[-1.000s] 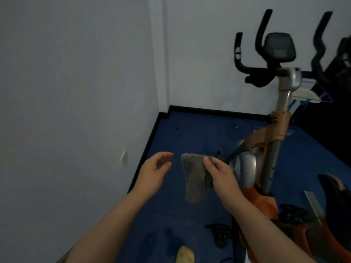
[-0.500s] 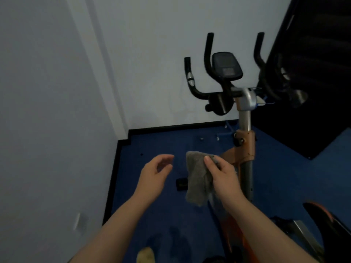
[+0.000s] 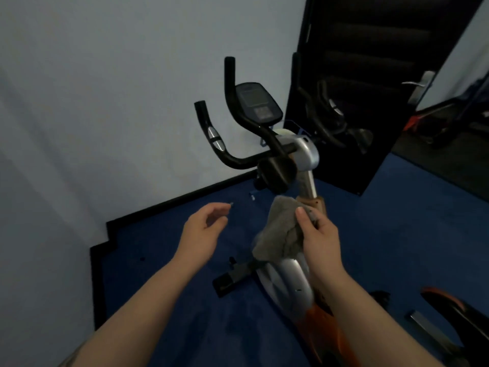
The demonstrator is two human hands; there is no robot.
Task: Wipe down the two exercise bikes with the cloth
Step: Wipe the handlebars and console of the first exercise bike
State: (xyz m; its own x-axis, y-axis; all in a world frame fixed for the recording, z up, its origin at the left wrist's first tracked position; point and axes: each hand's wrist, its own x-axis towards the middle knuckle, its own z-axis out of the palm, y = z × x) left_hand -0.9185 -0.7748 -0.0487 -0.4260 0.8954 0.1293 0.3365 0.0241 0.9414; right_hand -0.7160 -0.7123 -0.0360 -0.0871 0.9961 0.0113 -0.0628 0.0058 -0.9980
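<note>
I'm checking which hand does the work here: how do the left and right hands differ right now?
The right hand grips the grey cloth, thumb pinched over its top edge; the left hand holds nothing, fingers loosely curled. The right hand is in front of the bike column, while the left hand hangs over the blue floor beside it. Both are bare and raised at about the same height.

exercise bike [image 3: 296, 165]: 1 in full sight | cloth [image 3: 280, 234]: 1 | hands: 2, left hand [image 3: 203, 231], right hand [image 3: 317, 234] | door [image 3: 370, 75]: 1
</note>
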